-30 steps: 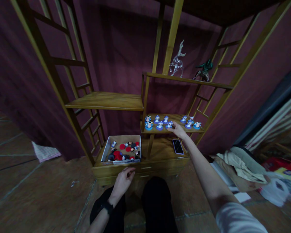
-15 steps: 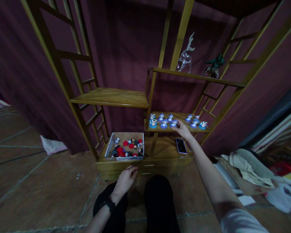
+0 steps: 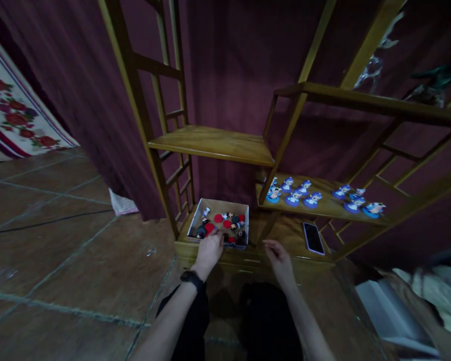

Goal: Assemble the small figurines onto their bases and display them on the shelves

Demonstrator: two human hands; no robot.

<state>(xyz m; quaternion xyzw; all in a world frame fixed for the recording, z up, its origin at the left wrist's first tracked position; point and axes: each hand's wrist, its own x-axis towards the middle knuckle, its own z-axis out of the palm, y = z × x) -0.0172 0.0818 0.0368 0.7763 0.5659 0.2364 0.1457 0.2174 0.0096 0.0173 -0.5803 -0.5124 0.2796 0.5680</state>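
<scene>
My left hand (image 3: 209, 249) reaches over the front edge of a shallow cardboard box (image 3: 195, 223) on the bottom of a wooden shelf unit (image 3: 214, 143); its fingers curl down among the red discs and small figures (image 3: 225, 226) inside, and I cannot see whether they grip anything. My right hand (image 3: 278, 255) hovers to the right of the box above the low shelf, fingers loosely apart and holding nothing. Several small figures on blue bases (image 3: 293, 193) stand on the low right shelf. A phone (image 3: 313, 237) lies flat below them.
A glass deer figure (image 3: 376, 60) and a dark green figure (image 3: 436, 80) stand on the upper right shelf, both blurred. Dark red curtain hangs behind. Tiled floor (image 3: 60, 250) spreads to the left; cloth and papers (image 3: 417, 301) lie at the right. My dark trousers (image 3: 263, 321) are below.
My right hand has left the blue-based figures and dropped near the box. My left hand has moved up from my knee into the box's front. The view has swung left.
</scene>
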